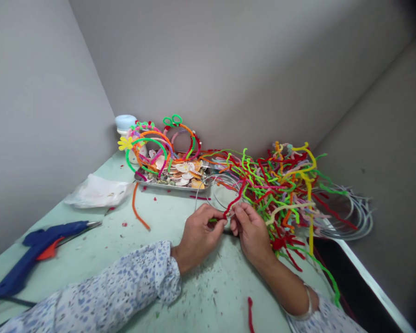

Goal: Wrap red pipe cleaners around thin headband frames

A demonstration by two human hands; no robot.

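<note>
Currently, the left hand (200, 235) is pinching a red fuzzy stem (235, 200), which is standing up between both hands; whether the right hand (254, 233) is gripping anything, cannot tell. Probably twisting is underway; further shaping is calling for a steady left pinch.

Hands (199, 233) (253, 231) — both at red stem (238, 196) (fuzzy)

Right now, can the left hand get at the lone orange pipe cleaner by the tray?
Likely yes: nothing seems to stand between the left hand and the orange pipe cleaner, though that hand is pinching a red pipe cleaner.
</note>
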